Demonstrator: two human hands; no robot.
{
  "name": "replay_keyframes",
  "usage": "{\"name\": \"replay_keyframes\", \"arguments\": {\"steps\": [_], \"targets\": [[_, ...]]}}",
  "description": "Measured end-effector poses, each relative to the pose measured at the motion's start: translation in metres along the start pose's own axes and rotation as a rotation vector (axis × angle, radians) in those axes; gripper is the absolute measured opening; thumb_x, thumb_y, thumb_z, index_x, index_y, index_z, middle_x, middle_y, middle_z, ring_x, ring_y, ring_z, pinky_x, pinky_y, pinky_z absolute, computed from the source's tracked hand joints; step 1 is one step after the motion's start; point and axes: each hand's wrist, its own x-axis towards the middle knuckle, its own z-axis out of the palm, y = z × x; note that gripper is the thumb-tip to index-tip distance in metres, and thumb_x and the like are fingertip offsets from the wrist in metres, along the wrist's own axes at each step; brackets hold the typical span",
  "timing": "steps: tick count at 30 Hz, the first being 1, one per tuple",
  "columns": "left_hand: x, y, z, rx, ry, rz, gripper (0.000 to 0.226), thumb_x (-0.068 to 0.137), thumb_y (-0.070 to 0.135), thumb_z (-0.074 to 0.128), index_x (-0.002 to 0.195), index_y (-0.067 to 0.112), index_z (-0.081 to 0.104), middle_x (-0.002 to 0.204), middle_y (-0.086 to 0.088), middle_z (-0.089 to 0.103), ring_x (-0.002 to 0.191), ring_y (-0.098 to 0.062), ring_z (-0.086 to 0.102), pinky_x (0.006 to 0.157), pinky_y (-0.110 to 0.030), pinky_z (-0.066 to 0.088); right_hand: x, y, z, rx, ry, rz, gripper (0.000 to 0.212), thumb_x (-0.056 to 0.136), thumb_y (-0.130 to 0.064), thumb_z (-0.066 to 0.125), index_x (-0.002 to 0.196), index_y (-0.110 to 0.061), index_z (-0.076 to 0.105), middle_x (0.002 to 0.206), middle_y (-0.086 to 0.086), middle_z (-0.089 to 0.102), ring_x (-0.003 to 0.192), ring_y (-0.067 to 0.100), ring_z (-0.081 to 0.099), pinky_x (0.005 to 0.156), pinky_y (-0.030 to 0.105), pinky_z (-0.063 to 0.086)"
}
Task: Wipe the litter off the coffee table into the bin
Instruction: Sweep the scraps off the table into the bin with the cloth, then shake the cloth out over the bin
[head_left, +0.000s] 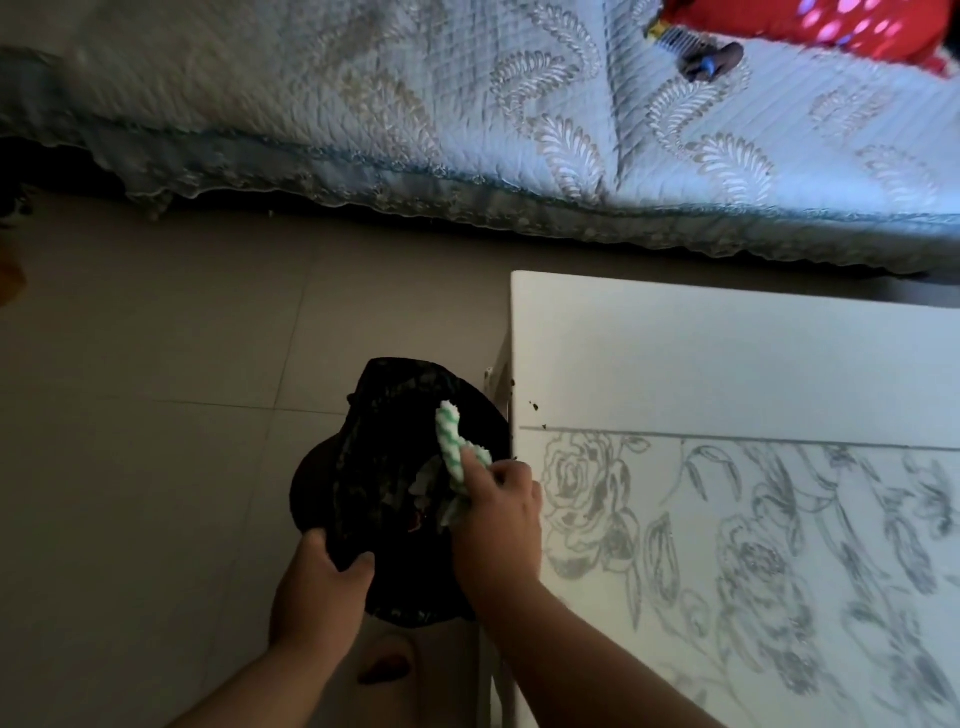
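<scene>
A black bin (374, 457) lined with a dark bag stands on the floor against the left edge of the white coffee table (727, 364). My left hand (317, 587) grips the bin's near rim. My right hand (498, 519) is shut on a green-and-white striped cloth (454, 441), held over the bin's mouth just off the table's left edge. A few dark crumbs (534, 406) lie on the table close to that edge. Pale scraps show inside the bin.
A sofa with a quilted, leaf-patterned cover (467, 130) runs along the far side. A red dotted item (841, 26) and a small dark object (709, 60) lie on it. Grey floor tiles (156, 389) spread left of the bin. The table's near half bears a grey rose pattern (753, 545).
</scene>
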Motion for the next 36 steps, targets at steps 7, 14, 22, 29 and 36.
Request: {"name": "replay_keyframes", "arguments": {"steps": [7, 14, 22, 29, 36], "targets": [[0.002, 0.001, -0.008, 0.059, -0.015, -0.034, 0.032, 0.085, 0.022, 0.068, 0.111, 0.007, 0.056, 0.080, -0.002, 0.058, 0.070, -0.025, 0.055, 0.059, -0.033, 0.041, -0.028, 0.068, -0.047, 0.090, 0.109, 0.316, 0.060, 0.077, -0.006, 0.046, 0.128, -0.035, 0.054, 0.110, -0.001, 0.044, 0.109, 0.022, 0.046, 0.088, 0.031, 0.044], [0.000, -0.003, -0.013, 0.112, -0.009, -0.037, 0.036, 0.084, 0.022, 0.069, 0.113, 0.004, 0.059, 0.083, -0.006, 0.059, 0.073, -0.028, 0.053, 0.063, -0.034, 0.040, -0.071, 0.099, -0.040, 0.048, -0.022, 0.445, 0.061, 0.077, -0.016, 0.052, 0.134, -0.037, 0.046, 0.113, 0.005, 0.047, 0.113, 0.028, 0.047, 0.094, 0.030, 0.040], [-0.004, -0.026, -0.016, 0.064, -0.022, -0.018, 0.033, 0.084, 0.022, 0.068, 0.113, 0.008, 0.058, 0.080, 0.004, 0.056, 0.072, -0.021, 0.054, 0.057, -0.030, 0.039, -0.061, 0.051, -0.018, 0.072, -0.157, 0.098, 0.053, 0.082, -0.019, 0.048, 0.131, -0.038, 0.050, 0.108, 0.002, 0.047, 0.105, 0.023, 0.048, 0.087, 0.024, 0.039], [-0.038, -0.062, -0.024, -0.020, 0.063, -0.006, 0.034, 0.084, 0.017, 0.069, 0.114, 0.005, 0.059, 0.081, 0.005, 0.053, 0.071, -0.017, 0.051, 0.054, -0.023, 0.037, -0.079, 0.031, -0.027, 0.216, -0.222, -0.001, 0.049, 0.080, -0.009, 0.048, 0.118, -0.036, 0.063, 0.092, -0.001, 0.051, 0.081, 0.014, 0.050, 0.071, 0.020, 0.035], [-0.104, -0.110, -0.035, -0.230, 0.202, -0.162, 0.029, 0.086, 0.015, 0.065, 0.111, 0.003, 0.057, 0.086, -0.007, 0.057, 0.074, -0.027, 0.054, 0.059, -0.032, 0.038, -0.135, 0.047, -0.067, 0.382, -0.147, 0.098, 0.031, 0.071, -0.003, 0.050, 0.085, -0.023, 0.068, 0.074, 0.002, 0.072, 0.073, 0.022, 0.068, 0.070, 0.037, 0.055]]}}
